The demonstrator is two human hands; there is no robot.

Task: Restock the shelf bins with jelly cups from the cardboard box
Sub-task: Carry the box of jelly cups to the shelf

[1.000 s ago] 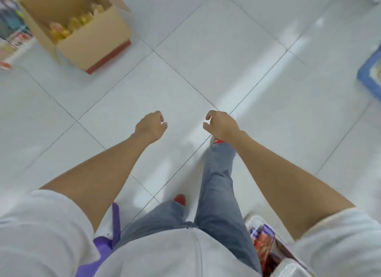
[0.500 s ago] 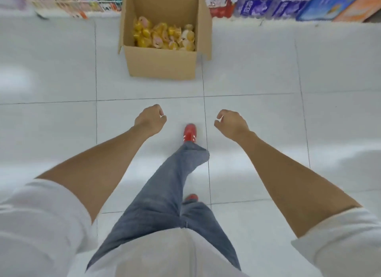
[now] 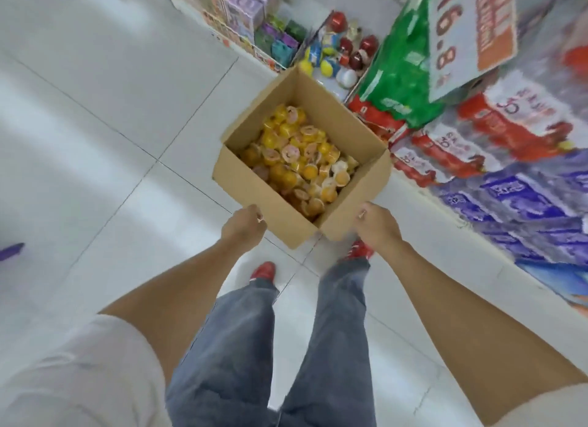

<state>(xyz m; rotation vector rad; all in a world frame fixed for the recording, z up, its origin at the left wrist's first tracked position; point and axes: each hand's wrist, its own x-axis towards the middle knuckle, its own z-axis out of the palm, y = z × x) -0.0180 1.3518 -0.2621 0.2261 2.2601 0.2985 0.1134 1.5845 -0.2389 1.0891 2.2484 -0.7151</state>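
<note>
An open cardboard box [image 3: 254,185] stands on the white tiled floor just ahead of my feet, beside the bottom shelf. Several yellow, orange and pink jelly cups [image 3: 299,153] fill its bottom. My left hand [image 3: 243,226] hovers by the box's near left wall, fingers curled in, holding nothing. My right hand [image 3: 378,226] sits by the near right flap, also curled with nothing in it. I cannot tell whether either hand touches the cardboard.
Along the right, floor-level stock lines the shelf: a green pack [image 3: 404,73], red packs [image 3: 496,130] and blue-purple packs [image 3: 525,210] under a price sign [image 3: 467,29]. Small toys [image 3: 343,51] lie behind the box. A purple object [image 3: 11,251] lies far left.
I have walked up to the box; it went from a few steps away to right at my hands. Both hands stay curled and hold nothing.
</note>
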